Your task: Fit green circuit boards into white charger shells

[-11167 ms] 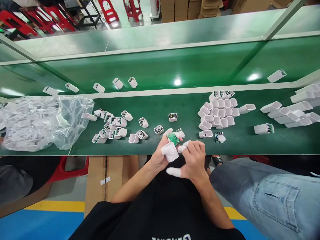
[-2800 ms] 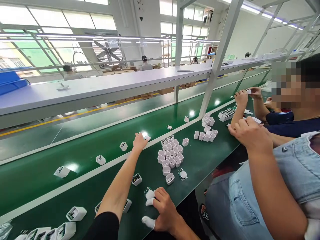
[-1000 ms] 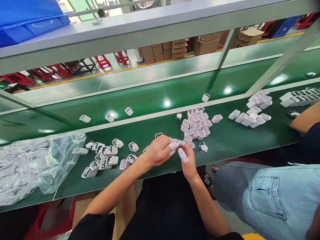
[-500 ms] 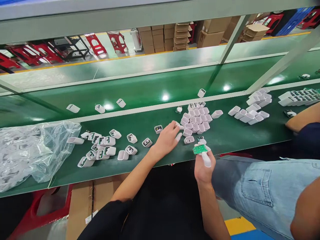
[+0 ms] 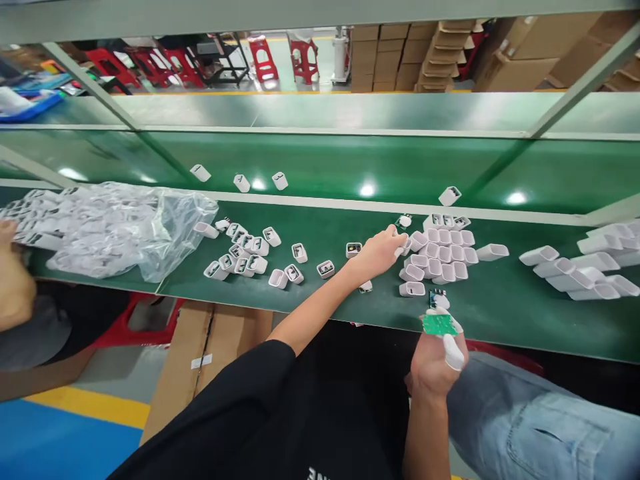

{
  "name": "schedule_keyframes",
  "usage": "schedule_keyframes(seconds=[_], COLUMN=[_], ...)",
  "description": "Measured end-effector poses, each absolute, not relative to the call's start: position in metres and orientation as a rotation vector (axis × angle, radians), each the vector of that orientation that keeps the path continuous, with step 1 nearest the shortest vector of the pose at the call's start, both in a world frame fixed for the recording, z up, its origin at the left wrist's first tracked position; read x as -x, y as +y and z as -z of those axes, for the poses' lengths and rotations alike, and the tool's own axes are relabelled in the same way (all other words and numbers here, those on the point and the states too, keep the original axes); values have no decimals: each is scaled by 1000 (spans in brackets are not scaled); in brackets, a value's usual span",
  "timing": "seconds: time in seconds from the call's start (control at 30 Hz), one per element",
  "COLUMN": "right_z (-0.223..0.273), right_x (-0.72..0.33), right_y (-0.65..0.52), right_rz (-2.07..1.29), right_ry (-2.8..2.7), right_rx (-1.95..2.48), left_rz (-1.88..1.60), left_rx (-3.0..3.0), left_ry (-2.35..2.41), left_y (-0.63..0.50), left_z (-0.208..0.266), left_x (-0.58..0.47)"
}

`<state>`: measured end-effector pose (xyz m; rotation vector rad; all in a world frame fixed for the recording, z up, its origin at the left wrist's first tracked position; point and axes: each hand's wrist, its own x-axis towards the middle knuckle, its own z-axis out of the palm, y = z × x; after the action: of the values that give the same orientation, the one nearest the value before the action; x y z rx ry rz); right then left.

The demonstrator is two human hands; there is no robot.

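Observation:
My left hand reaches to the left edge of a tight cluster of white plastic casings, standing with their open ends up. Its fingers, with white finger cots, close on one white casing at that edge. My right hand, also wearing finger cots, holds a green circuit board just over the bench's front edge. Beyond that board lies another small circuit board with a round white part. A similar board rests behind my left fingers. One casing lies at the cluster's near side.
Casings with boards inside are grouped on the left, beside a clear plastic bag of white parts. More casings lie at the right. Several casings rest on the raised back ledge. A co-worker's arm shows at the far left.
My view has swung left, so the bench contents appear farther right. My left hand has closed on a casing at the cluster's edge. My right hand still holds the green circuit board.

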<state>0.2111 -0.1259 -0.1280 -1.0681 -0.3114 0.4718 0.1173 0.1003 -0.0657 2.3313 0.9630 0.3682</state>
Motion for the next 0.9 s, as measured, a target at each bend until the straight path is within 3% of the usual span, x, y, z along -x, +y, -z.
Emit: schedule_keyframes(seconds=[0.17, 0.4, 0.73, 0.9], right_z=[123, 117, 105, 97], right_x=[-210, -187, -135, -133], right_y=[-126, -108, -89, -93], right_rz=[-502, -627, -913, -937], right_ry=[-354, -456, -784, -876], right_rx=[1033, 1085, 1048, 1026], left_rz=[-829, -887, -902, -988], left_rx=[-1389, -651, -884, -1388], left_ry=[788, 476, 708, 642], left_y=[75, -5, -56, -56], left_z=[62, 53, 78, 68], left_x=[-66, -2, 49, 66])
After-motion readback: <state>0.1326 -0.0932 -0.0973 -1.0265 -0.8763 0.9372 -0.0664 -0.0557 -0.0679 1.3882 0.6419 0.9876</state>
